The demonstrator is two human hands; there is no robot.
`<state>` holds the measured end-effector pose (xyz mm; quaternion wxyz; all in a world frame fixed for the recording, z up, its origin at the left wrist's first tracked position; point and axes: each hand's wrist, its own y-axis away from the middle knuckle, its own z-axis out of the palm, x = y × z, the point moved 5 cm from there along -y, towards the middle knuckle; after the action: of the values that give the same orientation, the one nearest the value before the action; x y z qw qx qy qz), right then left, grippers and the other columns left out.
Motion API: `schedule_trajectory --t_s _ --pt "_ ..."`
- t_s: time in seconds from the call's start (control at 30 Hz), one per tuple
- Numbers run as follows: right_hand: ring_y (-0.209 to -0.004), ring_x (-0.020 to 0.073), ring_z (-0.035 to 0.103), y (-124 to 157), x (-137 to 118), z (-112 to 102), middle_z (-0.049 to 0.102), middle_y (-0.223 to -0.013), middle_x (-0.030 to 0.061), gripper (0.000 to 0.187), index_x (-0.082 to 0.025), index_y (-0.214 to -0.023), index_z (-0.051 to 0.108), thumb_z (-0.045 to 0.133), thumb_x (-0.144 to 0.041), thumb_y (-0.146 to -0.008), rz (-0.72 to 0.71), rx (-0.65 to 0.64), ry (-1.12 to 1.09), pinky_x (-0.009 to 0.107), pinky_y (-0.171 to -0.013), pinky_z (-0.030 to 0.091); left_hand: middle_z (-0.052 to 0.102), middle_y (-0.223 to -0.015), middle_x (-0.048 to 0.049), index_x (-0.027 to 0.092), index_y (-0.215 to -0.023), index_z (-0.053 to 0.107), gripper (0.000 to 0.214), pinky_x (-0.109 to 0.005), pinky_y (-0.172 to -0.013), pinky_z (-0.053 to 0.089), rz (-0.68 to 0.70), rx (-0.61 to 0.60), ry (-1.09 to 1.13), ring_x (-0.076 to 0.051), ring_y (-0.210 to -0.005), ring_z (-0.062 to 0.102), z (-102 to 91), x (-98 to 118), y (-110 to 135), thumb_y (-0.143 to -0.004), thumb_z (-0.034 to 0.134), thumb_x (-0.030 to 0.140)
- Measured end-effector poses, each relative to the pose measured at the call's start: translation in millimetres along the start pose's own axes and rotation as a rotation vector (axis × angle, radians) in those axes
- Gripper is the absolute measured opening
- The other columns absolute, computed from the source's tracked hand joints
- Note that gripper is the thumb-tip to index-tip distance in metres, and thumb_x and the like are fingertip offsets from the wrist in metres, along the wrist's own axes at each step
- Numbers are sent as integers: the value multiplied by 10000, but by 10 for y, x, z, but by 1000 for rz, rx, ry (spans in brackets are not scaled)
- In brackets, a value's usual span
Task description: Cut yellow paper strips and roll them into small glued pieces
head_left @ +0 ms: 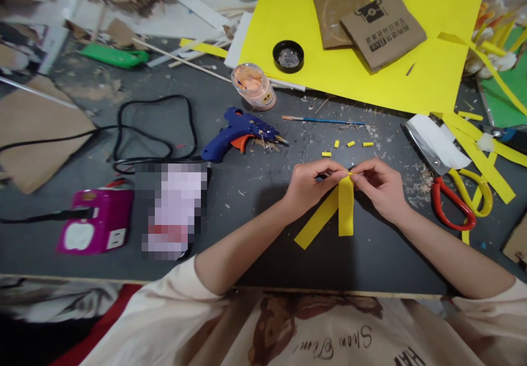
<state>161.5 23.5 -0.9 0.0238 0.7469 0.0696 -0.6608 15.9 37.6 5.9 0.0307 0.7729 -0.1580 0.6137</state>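
Between my two hands is a yellow paper strip (pixel 346 207), pinched at its top end and hanging toward me. My left hand (pixel 312 184) is closed, thumb and fingertips on the strip's left side. My right hand (pixel 379 186) pinches the same end from the right. A second yellow strip (pixel 316 221) slants down to the left below my left hand; whether it joins the held one I cannot tell. Just beyond my hands lie several small yellow rolled pieces (pixel 351 144). Scissors (pixel 442 176) with red and yellow handles rest right of my right hand.
A blue glue gun (pixel 242 134) with a black cord lies left of centre, near an open jar (pixel 253 87) and a thin brush (pixel 323 120). Yellow sheets (pixel 382 89) bear cardboard pieces (pixel 382 30). A purple box (pixel 96 220) and a phone-like pixelated object (pixel 177 209) sit at left.
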Motion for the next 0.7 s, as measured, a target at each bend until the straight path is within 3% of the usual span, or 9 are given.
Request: schedule_trajectory --t_s 0.23,0.43,0.6,0.7 --pt "-680 109 590 -10 -39 0 620 -720 -18 100 -222 -733 607 589 -135 -780 -131 -1 44 249 -611 479 701 -702 4 157 -778 672 83 -162 -615 501 -8 -34 -21 -84 -640 643 26 -2 1 -806 607 200" --pt "-714 130 585 -1 -42 2 614 -746 -3 135 -229 -722 590 557 -116 -789 -162 -1 106 287 -653 468 704 -696 1 161 -794 677 94 -168 -605 496 -2 -40 -81 -90 -628 642 38 -7 10 -816 602 214" --pt "-663 119 559 6 -49 5 604 -734 -6 24 -223 -794 587 571 -218 -812 -49 -3 155 258 -601 446 706 -702 3 171 -786 674 135 -175 -612 490 38 -9 -124 -90 -626 639 18 25 17 -845 573 237" --pt "-545 93 477 10 -48 23 544 -641 -32 106 -207 -818 580 579 -313 -828 37 -58 174 229 -516 387 713 -725 -5 173 -795 677 132 -183 -626 482 69 24 -161 -96 -651 643 2 55 30 -846 576 241"
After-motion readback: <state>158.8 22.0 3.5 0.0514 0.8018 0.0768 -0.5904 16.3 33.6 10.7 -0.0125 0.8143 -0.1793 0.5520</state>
